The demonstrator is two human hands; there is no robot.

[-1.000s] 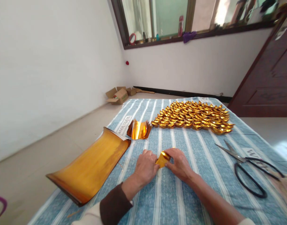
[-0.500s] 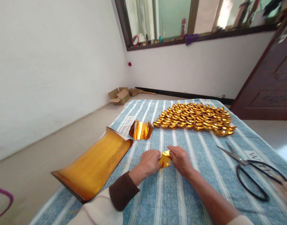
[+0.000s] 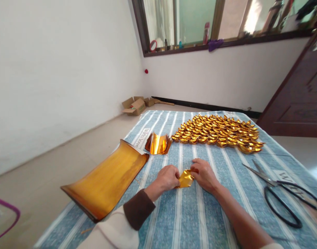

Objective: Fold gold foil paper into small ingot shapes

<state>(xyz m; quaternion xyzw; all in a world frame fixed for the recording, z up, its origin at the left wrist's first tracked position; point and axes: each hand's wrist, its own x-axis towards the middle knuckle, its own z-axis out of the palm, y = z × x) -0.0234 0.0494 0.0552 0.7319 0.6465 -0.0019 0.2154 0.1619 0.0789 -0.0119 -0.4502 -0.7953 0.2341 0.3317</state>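
A small piece of gold foil paper (image 3: 186, 179) lies between my two hands on the blue striped cloth (image 3: 189, 218). My left hand (image 3: 167, 177) pinches its left edge and my right hand (image 3: 203, 173) pinches its right edge. Beyond them, a small stack of gold foil squares (image 3: 158, 143) curls upward. A large stack of gold foil sheets (image 3: 108, 178) lies to the left, hanging over the cloth's edge. Several folded gold ingots (image 3: 218, 133) are laid out in rows at the far side.
Black-handled scissors (image 3: 280, 193) lie on the cloth at the right. Open cardboard boxes (image 3: 134, 104) sit on the floor by the far wall. A dark wooden door (image 3: 300, 90) stands at the right. A window sill holds bottles and small items.
The foil piece has been worked flatter and lower between my hands. The camera view has shifted slightly left and down; the other things lie as before.
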